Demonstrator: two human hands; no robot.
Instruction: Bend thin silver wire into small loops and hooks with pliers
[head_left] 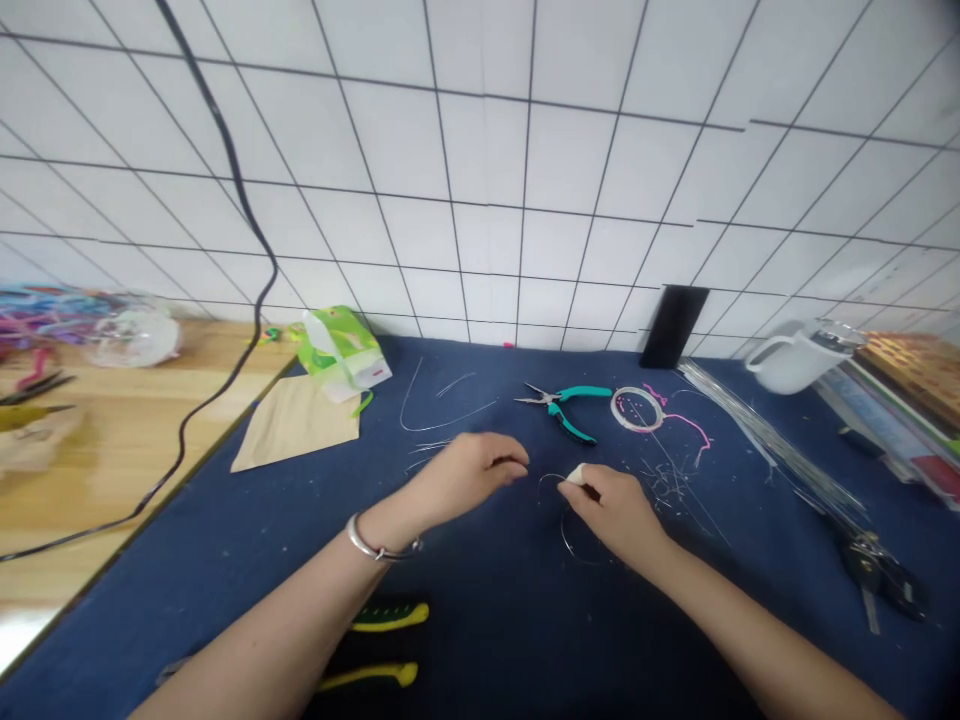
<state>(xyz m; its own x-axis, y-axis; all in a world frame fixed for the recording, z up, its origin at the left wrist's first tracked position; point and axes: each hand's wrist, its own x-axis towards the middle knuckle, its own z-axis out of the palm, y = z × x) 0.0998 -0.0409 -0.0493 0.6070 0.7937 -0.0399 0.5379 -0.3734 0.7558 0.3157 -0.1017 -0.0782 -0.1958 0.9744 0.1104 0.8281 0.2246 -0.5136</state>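
Note:
My right hand (pixel 613 508) pinches a thin silvery wire (pixel 565 540) between thumb and index finger. The wire bends in a curve left of the fingertips and hangs in an arc below them. A white cover (pixel 576 475) wraps the index fingertip. Close by on the left, my left hand (pixel 480 468) is held with its fingers curled and tips drawn together, apart from the wire; whether anything lies between them is hidden. Teal-handled pliers (pixel 570 400) rest beyond both hands. Yellow-and-black tool handles (pixel 390 617) show beside my left forearm.
Wire snippets (pixel 667 482) and a round dish (pixel 637 409) with pink bits lie at right. Farther right are a wire bundle (pixel 772 440), keys (pixel 868 575) and a white mug (pixel 795 362). A green packet (pixel 341 350) and black cable (pixel 259 310) are at left.

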